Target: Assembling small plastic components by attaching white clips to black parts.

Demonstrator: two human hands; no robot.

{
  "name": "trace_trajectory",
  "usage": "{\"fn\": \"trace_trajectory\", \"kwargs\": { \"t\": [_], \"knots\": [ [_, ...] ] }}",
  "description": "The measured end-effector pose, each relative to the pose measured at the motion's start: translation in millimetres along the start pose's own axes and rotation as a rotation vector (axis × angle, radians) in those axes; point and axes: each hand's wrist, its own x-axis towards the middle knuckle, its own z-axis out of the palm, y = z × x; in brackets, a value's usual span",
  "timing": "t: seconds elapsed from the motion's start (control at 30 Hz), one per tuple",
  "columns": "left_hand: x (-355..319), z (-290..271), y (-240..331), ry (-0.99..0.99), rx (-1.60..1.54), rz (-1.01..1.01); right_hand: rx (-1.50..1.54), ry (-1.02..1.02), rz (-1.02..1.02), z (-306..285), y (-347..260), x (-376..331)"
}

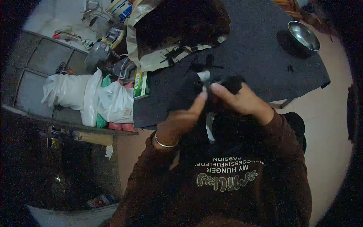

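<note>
Both of my hands meet over the near edge of the dark-covered table. My right hand (244, 100) is closed around a black, fluffy tuft (235, 83) that looks like hair or fibre, with its thumb pointing left. My left hand (183, 119), smeared by motion and with a bangle at the wrist, brings its fingertips against my right thumb. What they pinch is too dark and blurred to make out. A small white piece (204, 75) shows just beyond the fingertips. Farther back, a large dark, fuzzy mass (181, 22) lies on a pale sack sheet (151, 62).
A shiny metal bowl (303, 36) stands at the table's far right. A green and white box (140, 85) sits on the left edge. White plastic bags (68, 90) fill the shelf beside it. Small black clumps (290, 68) are scattered on the dark cloth (257, 41).
</note>
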Motion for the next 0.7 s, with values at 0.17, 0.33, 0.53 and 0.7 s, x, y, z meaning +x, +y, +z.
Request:
{"fn": "trace_trajectory", "kwargs": {
  "t": [0.17,0.33,0.53,0.7],
  "knots": [
    [-7.0,-12.2,-2.2,-0.183,0.005,-0.151,-0.239,0.06,-0.278,-2.7,13.3,-2.2],
    [-3.9,-2.3,-15.1,-0.021,0.183,0.194,-0.348,0.103,-0.247,-10.1,11.1,-4.0],
    [-1.9,1.9,1.4,-0.134,0.053,0.172,-0.122,0.097,-0.12,-5.7,1.1,-3.3],
    [-0.4,1.5,1.6,-0.133,0.279,0.296,-0.088,0.065,-0.188,-1.8,14.7,-1.2]
  ]
}}
